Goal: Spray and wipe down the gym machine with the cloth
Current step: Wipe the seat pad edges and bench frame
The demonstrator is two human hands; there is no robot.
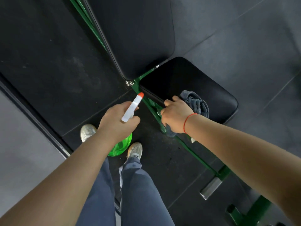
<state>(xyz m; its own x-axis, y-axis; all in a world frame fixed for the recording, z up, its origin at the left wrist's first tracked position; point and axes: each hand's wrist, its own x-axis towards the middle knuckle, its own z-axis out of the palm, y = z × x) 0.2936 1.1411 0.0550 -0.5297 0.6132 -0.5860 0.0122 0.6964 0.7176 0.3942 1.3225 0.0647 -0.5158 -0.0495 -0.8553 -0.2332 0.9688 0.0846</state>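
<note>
1. Left hand (117, 121) is clamped round the neck of a spray bottle (121, 146). The green body hangs below the hand. The white head with its orange nozzle (140, 94) pokes out ahead of the fingers, toward the green frame (150, 106).
2. Right hand (176, 116) has its fingers curled on a grey cloth (197, 103), at the near edge of the seat pad (195, 79).
3. The cloth is bunched beyond the fingers on the pad. A fold also shows under the wrist, against the frame.
4. Red string bracelet (187, 121) on the right wrist.
5. Seat pad is black and smooth with a slight sheen. A larger matte black back pad (138, 38) lies beyond both hands.
6. The frame runs between the two hands and on under the right forearm to a dull metal foot (211, 188).
7. Floor (48, 62) is dark rubber tiles with visible seams and pale dusty scuffs left of the left hand. A lighter grey strip lies further left.
8. Below the left hand are two pale shoes (135, 150) and blue-grey trousers (140, 193).
</note>
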